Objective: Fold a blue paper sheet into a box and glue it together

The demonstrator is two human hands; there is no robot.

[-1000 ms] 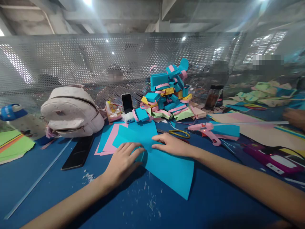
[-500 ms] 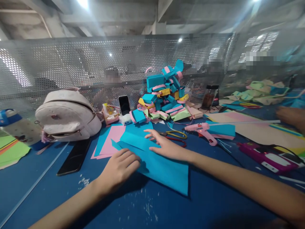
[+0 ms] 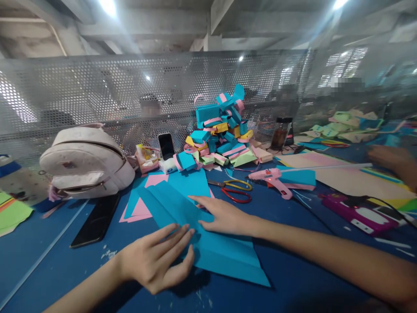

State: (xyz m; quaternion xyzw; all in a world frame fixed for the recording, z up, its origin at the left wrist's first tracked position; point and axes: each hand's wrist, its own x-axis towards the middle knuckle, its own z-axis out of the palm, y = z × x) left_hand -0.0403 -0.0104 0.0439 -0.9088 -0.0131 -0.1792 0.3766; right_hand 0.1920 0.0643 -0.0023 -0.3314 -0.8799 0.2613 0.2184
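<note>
The blue surface point(image 3: 234, 300) spreads beneath the left grip point(image 3: 154, 261) and the right grip point(image 3: 228, 215), each with thumb and fingers apart, and a whitish backpack point(image 3: 87, 161) stands beyond and left of the left grip. A creased blue paper sheet point(image 3: 224, 256) lies under the right grip and by the left one's fingertips. Beyond the right grip lie a pink glue gun point(image 3: 273, 178) and, nearer, scissors point(image 3: 224, 184).

- bare left hand point(image 3: 156, 258) — long, slender fingers
- bare right hand point(image 3: 224, 216) — slim, with tapering fingers
- slender left forearm point(image 3: 93, 284) and right forearm point(image 3: 312, 247), uncovered where visible
</note>
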